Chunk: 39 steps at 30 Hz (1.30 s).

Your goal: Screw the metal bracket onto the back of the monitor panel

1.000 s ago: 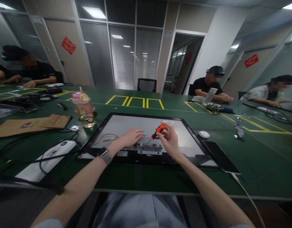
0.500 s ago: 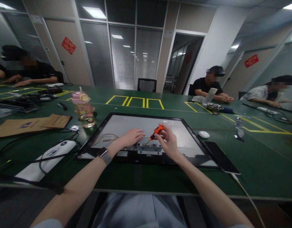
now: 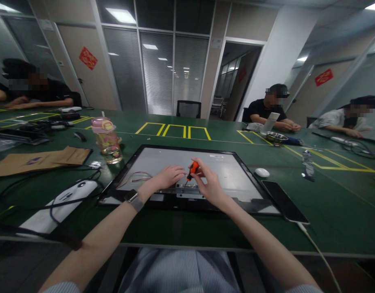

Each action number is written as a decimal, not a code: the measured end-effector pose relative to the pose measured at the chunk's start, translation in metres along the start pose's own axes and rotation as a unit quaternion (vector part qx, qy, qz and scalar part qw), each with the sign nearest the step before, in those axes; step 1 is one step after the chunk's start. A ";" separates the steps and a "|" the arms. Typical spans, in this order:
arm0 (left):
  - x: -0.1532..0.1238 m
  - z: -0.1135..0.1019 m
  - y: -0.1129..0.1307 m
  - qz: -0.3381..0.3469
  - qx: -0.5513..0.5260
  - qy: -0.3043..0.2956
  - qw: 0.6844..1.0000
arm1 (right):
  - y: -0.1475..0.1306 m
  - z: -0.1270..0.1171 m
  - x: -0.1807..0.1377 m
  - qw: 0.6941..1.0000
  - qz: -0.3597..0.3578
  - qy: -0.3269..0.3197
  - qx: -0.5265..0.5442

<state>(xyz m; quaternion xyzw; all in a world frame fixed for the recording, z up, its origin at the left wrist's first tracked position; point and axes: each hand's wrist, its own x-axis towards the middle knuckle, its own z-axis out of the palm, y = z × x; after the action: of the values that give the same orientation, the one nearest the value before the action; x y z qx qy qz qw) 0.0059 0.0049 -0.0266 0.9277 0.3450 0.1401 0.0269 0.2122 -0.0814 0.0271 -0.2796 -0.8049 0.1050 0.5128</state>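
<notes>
Lying on the green table is a flat display panel [image 3: 236, 177] with a grey back and a black frame. A metal bracket [image 3: 191, 195] with connectors sits at its near edge. My right hand [image 3: 210, 185] grips an orange and black screwdriver [image 3: 193, 167], its shaft tilted down with the tip at the bracket's left part. Whether the tip sits in a screw is too small to see. My left hand [image 3: 171, 177] rests on the panel left of the screwdriver, fingers stretched out. Thin wires [image 3: 138, 176] lie on the panel beside that hand.
To the left stand a pink-lidded bottle [image 3: 106, 140], a brown paper bag [image 3: 40, 160] and a white device [image 3: 60, 205] with black cables. A phone [image 3: 285, 201] on a cable and a white case [image 3: 262, 173] lie to the right. Other people [image 3: 268, 108] sit across the table.
My right hand has moved left with the screwdriver, whose tip has gone from the bracket's middle towards its left end and stands steeper. My left hand has stayed in place.
</notes>
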 end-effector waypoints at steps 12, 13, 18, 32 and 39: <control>0.002 0.000 0.001 -0.009 0.006 -0.006 1.000 | -0.005 0.004 0.006 0.998 0.035 -0.041 0.009; 0.001 0.000 0.001 -0.006 0.010 -0.009 1.000 | -0.005 0.004 0.007 0.999 0.034 -0.042 0.007; 0.003 0.000 0.000 0.001 0.030 -0.013 0.999 | -0.006 0.007 0.008 0.999 0.028 -0.041 -0.002; 0.002 0.001 0.005 -0.031 0.017 0.004 0.999 | -0.002 0.009 0.025 0.999 0.015 -0.044 -0.018; 0.003 0.001 0.005 -0.031 -0.010 0.008 0.999 | -0.007 0.006 0.022 0.997 0.045 0.001 0.065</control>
<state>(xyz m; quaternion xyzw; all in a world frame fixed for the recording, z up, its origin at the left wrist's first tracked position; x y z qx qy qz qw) 0.0113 0.0032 -0.0257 0.9152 0.3723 0.1497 0.0374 0.1978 -0.0741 0.0446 -0.2812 -0.7827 0.1798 0.5253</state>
